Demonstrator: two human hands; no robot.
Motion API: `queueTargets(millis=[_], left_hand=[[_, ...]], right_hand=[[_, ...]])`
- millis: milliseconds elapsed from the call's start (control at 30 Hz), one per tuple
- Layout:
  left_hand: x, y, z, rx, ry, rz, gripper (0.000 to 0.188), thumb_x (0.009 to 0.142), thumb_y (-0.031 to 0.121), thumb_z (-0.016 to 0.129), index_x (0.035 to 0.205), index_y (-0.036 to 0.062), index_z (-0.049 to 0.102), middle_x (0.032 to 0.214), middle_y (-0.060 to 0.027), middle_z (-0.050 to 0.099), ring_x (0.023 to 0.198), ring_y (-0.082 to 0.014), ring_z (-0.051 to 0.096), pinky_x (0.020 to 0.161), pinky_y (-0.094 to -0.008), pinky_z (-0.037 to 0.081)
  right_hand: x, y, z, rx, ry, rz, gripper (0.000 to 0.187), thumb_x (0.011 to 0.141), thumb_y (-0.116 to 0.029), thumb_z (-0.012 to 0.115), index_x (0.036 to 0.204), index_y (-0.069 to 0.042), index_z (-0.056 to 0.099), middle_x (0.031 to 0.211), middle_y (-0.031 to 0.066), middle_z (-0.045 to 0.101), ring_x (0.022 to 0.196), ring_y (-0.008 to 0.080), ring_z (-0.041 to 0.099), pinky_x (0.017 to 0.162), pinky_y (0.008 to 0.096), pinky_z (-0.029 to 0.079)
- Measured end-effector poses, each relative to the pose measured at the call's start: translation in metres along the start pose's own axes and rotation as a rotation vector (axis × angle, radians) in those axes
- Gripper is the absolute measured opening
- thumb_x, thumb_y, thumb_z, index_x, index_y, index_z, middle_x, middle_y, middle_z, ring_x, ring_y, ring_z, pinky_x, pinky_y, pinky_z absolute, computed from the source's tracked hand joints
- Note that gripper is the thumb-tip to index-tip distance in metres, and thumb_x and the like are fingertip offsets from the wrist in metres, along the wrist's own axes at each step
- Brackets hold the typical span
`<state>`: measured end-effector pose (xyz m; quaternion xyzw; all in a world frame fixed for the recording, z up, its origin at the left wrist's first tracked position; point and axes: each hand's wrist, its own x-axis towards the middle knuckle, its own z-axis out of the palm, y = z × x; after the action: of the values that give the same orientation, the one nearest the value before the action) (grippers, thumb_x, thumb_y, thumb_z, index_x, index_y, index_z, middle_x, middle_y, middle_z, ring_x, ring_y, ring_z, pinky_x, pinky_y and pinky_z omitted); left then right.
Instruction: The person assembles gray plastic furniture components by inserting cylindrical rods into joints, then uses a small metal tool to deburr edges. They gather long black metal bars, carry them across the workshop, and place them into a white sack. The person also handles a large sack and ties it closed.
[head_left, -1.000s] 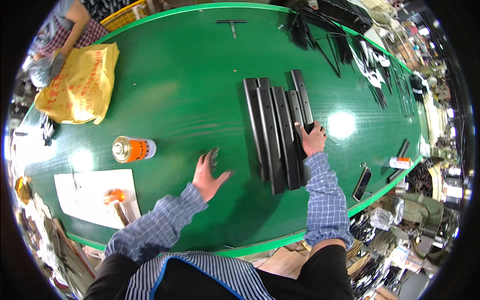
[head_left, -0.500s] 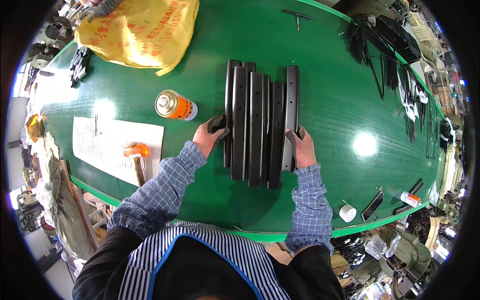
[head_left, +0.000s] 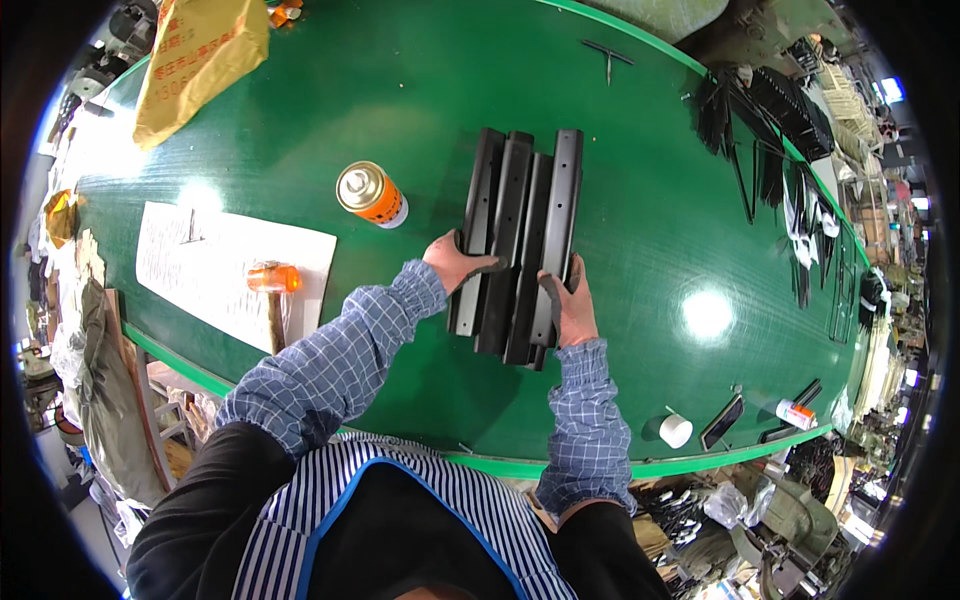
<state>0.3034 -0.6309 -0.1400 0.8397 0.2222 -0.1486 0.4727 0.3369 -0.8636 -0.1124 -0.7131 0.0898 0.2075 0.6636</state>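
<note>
Several black bars (head_left: pixel 509 205) | between left fingers (head_left: pixel 486 264) and right fingers (head_left: pixel 576 271) — both pinching outer bars

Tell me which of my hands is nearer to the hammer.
Left. Your left hand is to the right of the hammer, at the left side of the black bars; your right hand is farther right, at their right side.

Black bars (head_left: pixel 563 200) (outer two) partly behind hands (head_left: pixel 453 262) (head_left: pixel 576 310)
</note>
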Motion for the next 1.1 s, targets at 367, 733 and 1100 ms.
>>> queueTargets(millis=[367, 733, 1100], left_hand=[[-0.022, -0.001, -0.013, 0.107, -0.161, 0.628, 0.053, 0.077, 0.012, 0.082, 0.122, -0.0046, 0.059, 0.109, -0.0189, 0.069, 0.099, -0.0242, 0.068, 0.088, -0.0374, 0.055], [-0.08, 0.001, 0.013, -0.631, -0.424, 0.083, 0.088, 0.065, 0.027, 0.092, 0.136, 0.0022, 0.046, 0.126, -0.0133, 0.064, 0.116, -0.02, 0.06, 0.101, -0.035, 0.049], [-0.262, 0.022, -0.06, -0.634, -0.11, 0.595, 0.151, 0.046, 0.041, 0.096, 0.157, 0.0129, -0.003, 0.145, -0.0298, 0.038, 0.134, -0.0396, 0.043, 0.113, -0.0402, 0.037]], right_hand=[[0.014, -0.015, 0.002, 0.586, -0.332, 0.314, 0.052, 0.086, -0.006, 0.074, 0.131, 0.005, 0.049, 0.124, 0.0123, 0.059, 0.11, 0.0223, 0.059, 0.095, 0.0326, 0.051], [-0.06, 0.077, -0.026, 0.132, -0.312, 0.097, 0.056, 0.095, -0.046, 0.056, 0.121, 0.004, 0.06, 0.109, 0.0123, 0.065, 0.096, 0.024, 0.062, 0.085, 0.0379, 0.051], [-0.203, -0.021, 0.04, 0.05, -0.207, -0.022, 0.071, 0.088, -0.045, 0.065, 0.14, -0.001, 0.044, 0.135, 0.0198, 0.054, 0.117, 0.0326, 0.057, 0.097, 0.0473, 0.049]])
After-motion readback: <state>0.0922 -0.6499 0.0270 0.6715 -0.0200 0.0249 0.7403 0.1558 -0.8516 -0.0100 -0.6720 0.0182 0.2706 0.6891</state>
